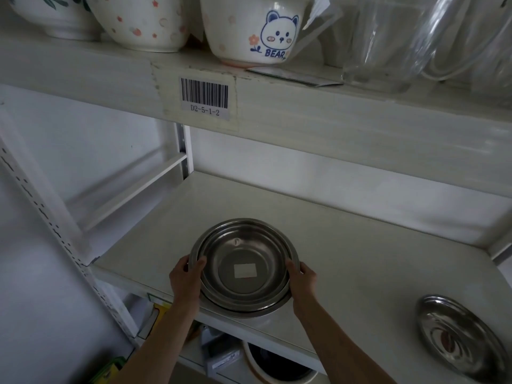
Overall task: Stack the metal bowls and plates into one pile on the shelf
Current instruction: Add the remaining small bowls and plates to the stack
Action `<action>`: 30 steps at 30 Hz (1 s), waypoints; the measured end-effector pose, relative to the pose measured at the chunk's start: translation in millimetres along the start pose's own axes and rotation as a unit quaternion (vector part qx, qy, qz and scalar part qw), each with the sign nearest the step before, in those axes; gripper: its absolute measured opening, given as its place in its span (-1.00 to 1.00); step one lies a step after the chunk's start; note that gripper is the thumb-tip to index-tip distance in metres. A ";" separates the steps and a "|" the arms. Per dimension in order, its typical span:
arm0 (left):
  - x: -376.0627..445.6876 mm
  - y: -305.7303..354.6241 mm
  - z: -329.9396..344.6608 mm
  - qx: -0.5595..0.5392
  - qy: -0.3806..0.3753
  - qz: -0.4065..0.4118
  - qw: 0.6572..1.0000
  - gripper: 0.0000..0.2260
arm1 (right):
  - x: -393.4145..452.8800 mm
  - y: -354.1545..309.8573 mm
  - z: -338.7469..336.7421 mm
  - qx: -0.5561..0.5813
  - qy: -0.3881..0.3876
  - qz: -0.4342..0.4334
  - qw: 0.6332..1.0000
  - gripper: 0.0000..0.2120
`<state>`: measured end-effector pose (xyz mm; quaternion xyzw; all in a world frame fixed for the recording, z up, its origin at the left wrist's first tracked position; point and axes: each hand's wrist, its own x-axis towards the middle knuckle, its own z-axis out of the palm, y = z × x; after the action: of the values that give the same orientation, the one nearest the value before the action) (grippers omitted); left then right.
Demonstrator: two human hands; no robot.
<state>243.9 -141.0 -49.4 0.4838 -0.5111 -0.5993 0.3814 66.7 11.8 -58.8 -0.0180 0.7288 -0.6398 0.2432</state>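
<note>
Metal bowls (pixel 245 268), round, shiny, nested one in another, are being held at the near edge of the white shelf (pixel 346 245), overhanging it slightly. How many are nested is hard to make out. A pale rectangular sticker (pixel 245 271) is lying in the top bowl. The rim is being gripped at the left by the left hand (pixel 186 277), thumb curled over it, and at the right by the right hand (pixel 303 277). A metal plate (pixel 460 336) is lying well apart at near right, partly cut off.
</note>
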 end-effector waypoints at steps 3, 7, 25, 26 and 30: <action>-5.8 2.1 9.1 -0.006 -0.006 0.000 1.000 -0.99 | -1.2 -0.6 -10.3 0.004 0.013 -0.001 1.000 -0.84; -14.2 2.4 23.3 -0.012 -0.021 -0.009 1.000 -0.96 | 0.6 1.1 -27.9 0.011 0.031 -0.004 0.999 -0.85; -55.5 2.4 107.4 0.020 -0.111 0.008 0.994 -0.87 | 2.1 5.4 -126.3 0.050 0.128 0.000 0.991 -0.76; -58.0 1.7 110.3 0.023 -0.116 0.009 0.993 -0.87 | 1.9 6.3 -130.4 0.051 0.133 0.000 0.990 -0.76; -63.3 -4.0 117.2 0.031 -0.126 0.008 0.992 -0.87 | -2.2 8.9 -141.9 0.054 0.146 -0.003 0.988 -0.77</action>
<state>145.6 -51.5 -40.2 0.4120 -0.5770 -0.6364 0.3038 17.5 145.2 -57.5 0.0863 0.7211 -0.6745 0.1328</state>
